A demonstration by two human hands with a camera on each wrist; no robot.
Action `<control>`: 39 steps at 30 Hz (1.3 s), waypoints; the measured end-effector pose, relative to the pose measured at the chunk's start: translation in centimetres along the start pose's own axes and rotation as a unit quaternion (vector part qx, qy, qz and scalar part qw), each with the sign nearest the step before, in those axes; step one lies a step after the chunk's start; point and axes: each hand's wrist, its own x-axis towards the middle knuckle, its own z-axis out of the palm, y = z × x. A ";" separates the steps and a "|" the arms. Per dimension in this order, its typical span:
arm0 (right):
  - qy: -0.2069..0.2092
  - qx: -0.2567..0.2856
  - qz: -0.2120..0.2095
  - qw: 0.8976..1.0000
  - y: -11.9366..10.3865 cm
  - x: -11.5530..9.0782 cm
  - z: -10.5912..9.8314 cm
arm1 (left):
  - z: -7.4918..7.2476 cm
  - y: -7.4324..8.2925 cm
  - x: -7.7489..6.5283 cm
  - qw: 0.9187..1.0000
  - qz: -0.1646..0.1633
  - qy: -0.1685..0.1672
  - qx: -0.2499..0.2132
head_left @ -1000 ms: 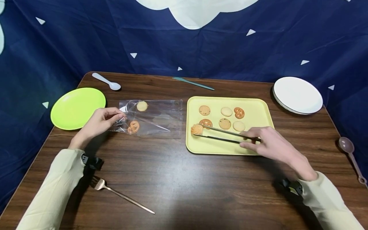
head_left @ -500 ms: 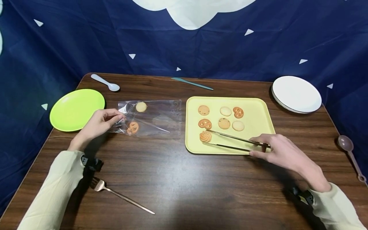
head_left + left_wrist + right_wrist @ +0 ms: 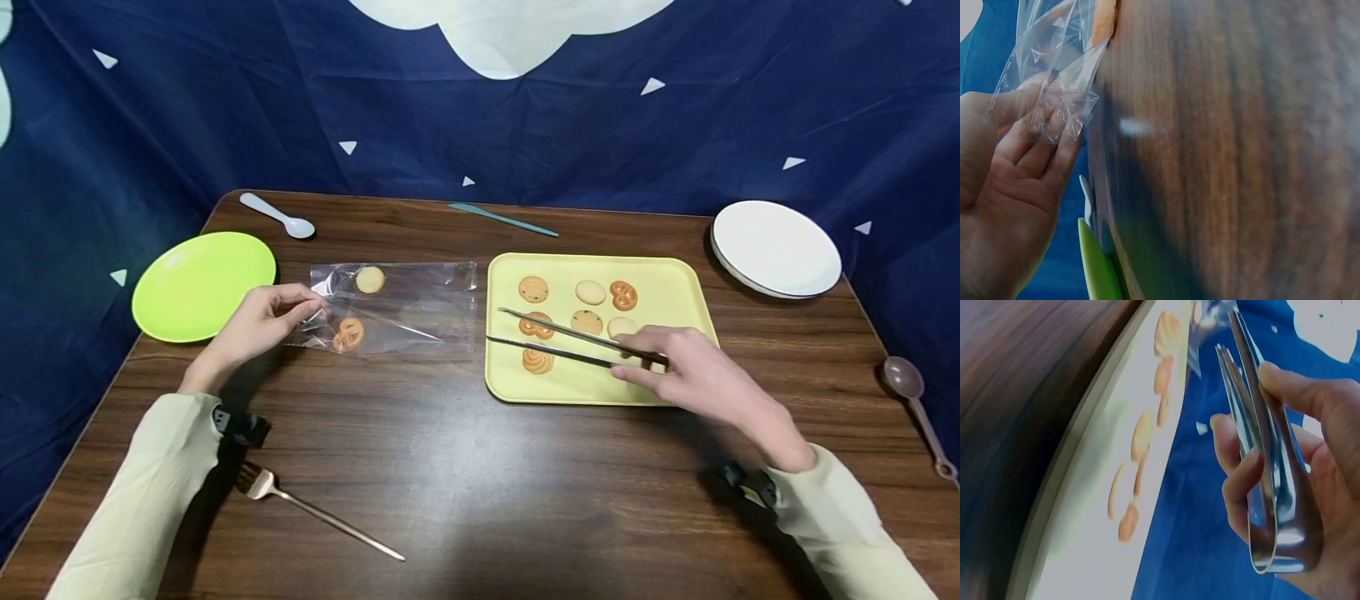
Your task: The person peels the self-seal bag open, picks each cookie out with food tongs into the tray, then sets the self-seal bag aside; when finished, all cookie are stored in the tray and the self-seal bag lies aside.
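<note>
My left hand [image 3: 262,329] pinches the left end of a clear plastic bag [image 3: 412,292]. A pale round cookie [image 3: 370,279] and a pretzel cookie [image 3: 348,334] lie in the bag. Metal tongs [image 3: 1279,494] are held in my right hand [image 3: 686,375], thumb on one arm and fingers curled on the other. Their tips stand apart above the yellow tray [image 3: 682,292], with nothing between them. Beneath the tongs lies a swirl cookie [image 3: 537,360] at the tray's front left. Behind it are a pretzel cookie [image 3: 528,327] and a speckled cookie [image 3: 533,289]; several more cookies sit to the right.
A green plate [image 3: 202,283] and a pale spoon [image 3: 277,217] lie at the left. At the back is a teal knife [image 3: 506,219]. White dishes [image 3: 776,246] and a brown measuring spoon [image 3: 903,379] are at the right. A gold fork [image 3: 315,510] lies in front.
The swirl cookie, between the tong tips at the tray's left edge, came down slightly right and was let go. The tongs then rose and moved left, empty. My left hand stayed put.
</note>
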 end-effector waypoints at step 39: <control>-0.087 -0.002 0.082 0.993 -7.8 17.5 8.8 | 0.1 4.5 -0.2 1.000 -0.008 -0.010 -0.014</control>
